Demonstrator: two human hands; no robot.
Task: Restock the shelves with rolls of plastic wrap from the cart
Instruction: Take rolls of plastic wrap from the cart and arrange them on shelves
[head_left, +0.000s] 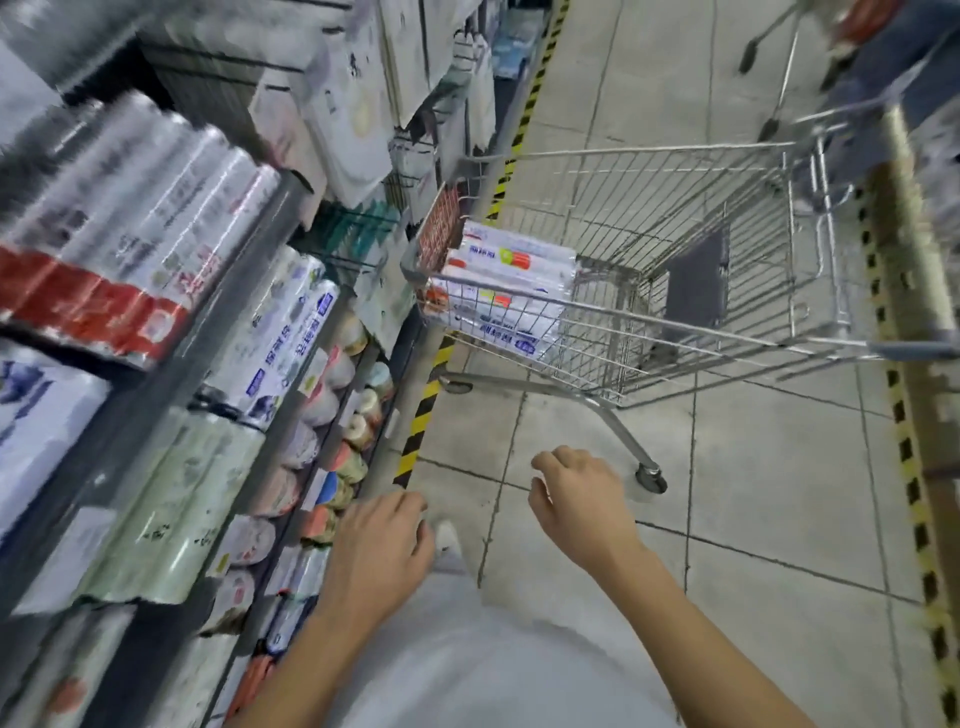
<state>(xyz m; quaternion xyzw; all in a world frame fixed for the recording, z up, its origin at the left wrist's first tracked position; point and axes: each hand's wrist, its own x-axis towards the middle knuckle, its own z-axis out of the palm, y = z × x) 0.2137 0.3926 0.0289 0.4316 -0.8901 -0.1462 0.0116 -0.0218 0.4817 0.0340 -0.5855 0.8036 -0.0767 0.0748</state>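
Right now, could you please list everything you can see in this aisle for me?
cart: one, silver wire, in the aisle ahead
rolls: one stack, white with blue and orange print, in the cart's end nearest the shelves
shelves: several tiers, grey, on the left
shelf rolls: many, red, blue or green labels, on the shelves; blurred
striped tape: two lines, yellow and black, on the floor
floor: grey tiles
left hand: bare, empty, beside the shelves
right hand: bare, empty, over the floor

Yellow-black tape (415, 431) edges the tiled floor (753, 493).
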